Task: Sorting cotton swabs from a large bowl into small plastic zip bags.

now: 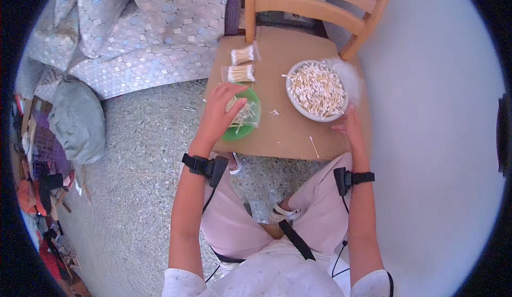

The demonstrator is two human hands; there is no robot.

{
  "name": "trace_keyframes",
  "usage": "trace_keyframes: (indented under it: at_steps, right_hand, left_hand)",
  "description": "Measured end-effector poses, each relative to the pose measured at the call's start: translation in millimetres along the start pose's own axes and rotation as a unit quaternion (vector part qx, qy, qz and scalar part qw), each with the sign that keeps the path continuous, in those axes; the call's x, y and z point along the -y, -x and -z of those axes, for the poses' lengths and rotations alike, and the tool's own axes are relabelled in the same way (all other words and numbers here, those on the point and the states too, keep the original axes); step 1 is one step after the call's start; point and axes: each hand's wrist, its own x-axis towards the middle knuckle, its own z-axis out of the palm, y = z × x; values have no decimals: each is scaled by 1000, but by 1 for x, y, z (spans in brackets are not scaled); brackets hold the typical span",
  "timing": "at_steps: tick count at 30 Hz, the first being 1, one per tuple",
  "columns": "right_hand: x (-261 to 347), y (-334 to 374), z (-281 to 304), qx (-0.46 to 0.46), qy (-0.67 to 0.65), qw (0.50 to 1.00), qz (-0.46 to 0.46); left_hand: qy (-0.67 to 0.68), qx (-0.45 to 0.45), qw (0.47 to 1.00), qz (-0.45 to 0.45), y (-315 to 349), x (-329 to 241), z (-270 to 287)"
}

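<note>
My left hand (220,110) reaches over the left side of a green bowl (246,131), thumb and fingers apart. Inside that bowl lie loose cotton swabs (242,116) and a piece of clear plastic, partly covered by my hand. To the right, a white bowl (289,95) is heaped with cotton swabs (318,89). My right hand (352,129) is at its lower right rim with the fingers spread; whether they touch the rim I cannot tell. Two clear packs of cotton swabs, an upper pack (243,55) and a lower pack (241,73), lie behind the green bowl.
Everything stands on a brown chair seat (277,131) with a wooden backrest (312,6). A single swab (314,146) lies near its front edge. Clear plastic (349,81) sits behind the white bowl. A patterned sofa (154,57) is at left, a pale wall (426,137) at right.
</note>
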Motion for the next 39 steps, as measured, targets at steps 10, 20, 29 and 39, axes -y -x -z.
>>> trace_keyframes:
  at_steps: [10,20,29,39]
  right_hand:
    - [-13,96,-37,61,508,841,174]
    - [2,102,-46,85,544,818,168]
    - [73,37,-41,-30,402,887,225]
    - [76,76,-15,-120,370,885,255]
  left_hand:
    - [1,18,999,32,-11,-6,-13]
    - [11,24,999,42,-10,1,-12]
    - [-62,158,983,-62,12,-10,-1]
    - [-126,-135,974,128,25,62,-10]
